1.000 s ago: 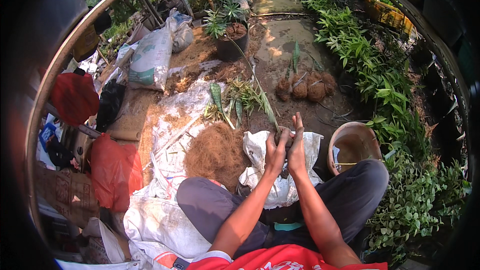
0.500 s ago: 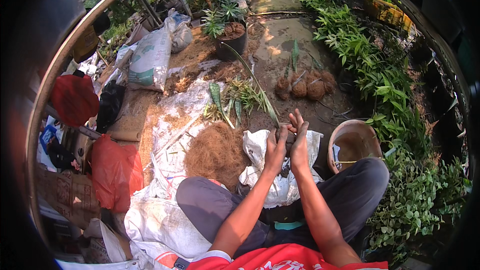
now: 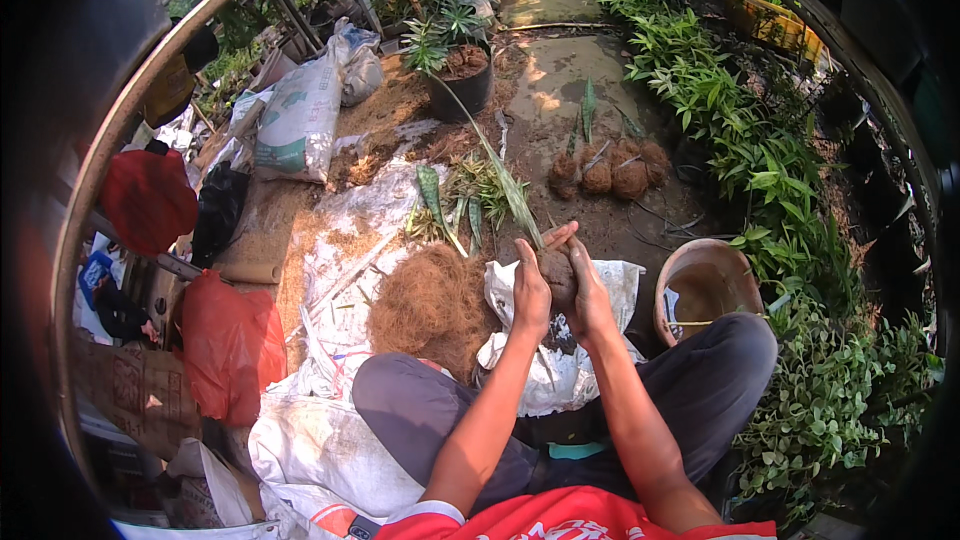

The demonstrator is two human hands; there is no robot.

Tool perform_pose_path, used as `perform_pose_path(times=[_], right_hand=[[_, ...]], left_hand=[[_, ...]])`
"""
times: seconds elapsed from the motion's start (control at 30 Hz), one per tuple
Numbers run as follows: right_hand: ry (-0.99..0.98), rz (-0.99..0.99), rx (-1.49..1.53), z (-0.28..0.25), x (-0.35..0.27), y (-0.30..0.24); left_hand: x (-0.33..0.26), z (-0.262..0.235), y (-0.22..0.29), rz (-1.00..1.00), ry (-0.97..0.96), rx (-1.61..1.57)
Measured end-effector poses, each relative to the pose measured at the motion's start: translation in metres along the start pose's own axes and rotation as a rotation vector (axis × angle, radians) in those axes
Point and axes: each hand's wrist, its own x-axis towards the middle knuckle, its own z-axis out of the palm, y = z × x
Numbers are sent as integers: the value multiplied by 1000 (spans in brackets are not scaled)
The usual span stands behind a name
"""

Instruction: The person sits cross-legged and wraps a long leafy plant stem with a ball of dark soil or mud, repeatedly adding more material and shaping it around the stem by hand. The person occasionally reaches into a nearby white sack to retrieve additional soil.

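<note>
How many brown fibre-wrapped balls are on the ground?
4, in a row left of the leafy plants: leftmost ball, second ball, third ball, and rightmost ball, partly hidden by the third. Others could be hidden behind.

Dappled daylight, white sheet [image 3: 375, 207] sunlit, dark blurred fisheye rim, bent edges

Soil ball [image 3: 559, 278] between cupped fingers [image 3: 529, 262]

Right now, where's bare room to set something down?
Bare: grey path between the round black pot and leafy green row, beyond brown fibre balls. Crowded: around left hand and right hand, cupping a dark soil ball over the crumpled white sack beside a tangled brown fibre heap.
</note>
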Motion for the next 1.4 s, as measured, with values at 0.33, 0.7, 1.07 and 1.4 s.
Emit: perform_pose_path(times=[0.33, 0.7, 1.07, 1.4], right_hand=[[164, -550, -940, 8, -8, 14], [-34, -311, -349, 9, -9, -3], [-81, 123, 98, -7, -4, -8], [53, 126, 154, -16, -3, -7]], left_hand=[[-1, -1, 5, -42, 24, 37], [-11, 8, 18, -1, 104, 287], [-13, 13, 3, 268, 182, 445], [-17, 4, 4, 627, -62, 996]])
